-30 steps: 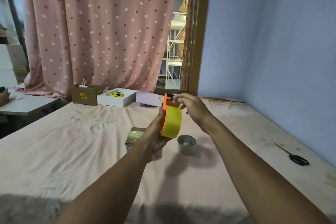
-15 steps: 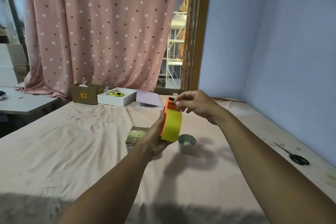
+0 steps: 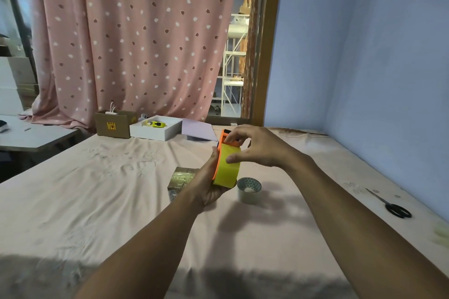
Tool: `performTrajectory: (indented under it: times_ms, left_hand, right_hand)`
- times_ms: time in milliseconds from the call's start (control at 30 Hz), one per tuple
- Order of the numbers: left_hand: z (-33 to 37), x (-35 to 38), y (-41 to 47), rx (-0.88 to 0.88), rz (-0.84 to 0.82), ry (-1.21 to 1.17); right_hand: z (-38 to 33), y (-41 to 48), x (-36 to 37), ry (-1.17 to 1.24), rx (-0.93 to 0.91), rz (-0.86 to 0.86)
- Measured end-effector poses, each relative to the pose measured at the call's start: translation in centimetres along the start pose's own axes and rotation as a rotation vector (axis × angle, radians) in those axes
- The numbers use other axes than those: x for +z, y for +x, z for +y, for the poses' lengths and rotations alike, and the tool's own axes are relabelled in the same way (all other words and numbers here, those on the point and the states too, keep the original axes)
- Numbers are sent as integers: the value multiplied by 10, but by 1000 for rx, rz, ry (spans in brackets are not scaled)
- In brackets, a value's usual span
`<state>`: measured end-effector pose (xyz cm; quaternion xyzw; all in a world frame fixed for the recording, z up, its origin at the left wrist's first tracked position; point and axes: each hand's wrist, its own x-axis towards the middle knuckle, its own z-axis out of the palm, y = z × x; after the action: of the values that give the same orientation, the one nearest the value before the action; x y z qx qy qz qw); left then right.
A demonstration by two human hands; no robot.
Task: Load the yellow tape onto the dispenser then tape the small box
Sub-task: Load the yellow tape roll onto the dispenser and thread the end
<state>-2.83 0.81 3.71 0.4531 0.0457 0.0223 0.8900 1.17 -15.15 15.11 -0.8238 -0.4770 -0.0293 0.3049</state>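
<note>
The yellow tape roll point(image 3: 227, 172) sits in the orange dispenser point(image 3: 223, 138), held upright above the table. My left hand point(image 3: 206, 184) grips the dispenser from below and behind. My right hand point(image 3: 255, 145) rests on top, its fingertips pinching at the dispenser's upper end and its thumb on the yellow roll. The small box point(image 3: 181, 181), wrapped in clear tape, lies on the cloth just behind my left hand and is partly hidden by it.
A grey patterned tape roll point(image 3: 249, 189) stands on the cloth right of the small box. Black scissors point(image 3: 391, 205) lie near the right wall. At the far edge are a brown carton point(image 3: 114, 125), a white tray point(image 3: 155, 131) and a lilac sheet point(image 3: 199, 130).
My right hand has shifted from the dispenser's far side to over its top, with the thumb now down on the yellow roll. My left hand has kept its hold.
</note>
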Motion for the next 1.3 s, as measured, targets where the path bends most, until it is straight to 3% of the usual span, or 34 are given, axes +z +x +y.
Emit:
performTrajectory:
  times_ms: [267,533,833,1300]
  left_hand:
    - [0,-1,2,-1,9,-23]
    - [-1,-2,1,-9,28,8]
    - [1,0,-5,-63,-119,12]
    - [-5,-4,-14,-103,-152,23]
  right_hand:
    - [-5,-1,-1,-22,-86,90]
    - [-8,1,-7,-99,-26,107]
    - [-5,7,-15,-111,-6,145]
    - [6,12,-7,-145,37,81]
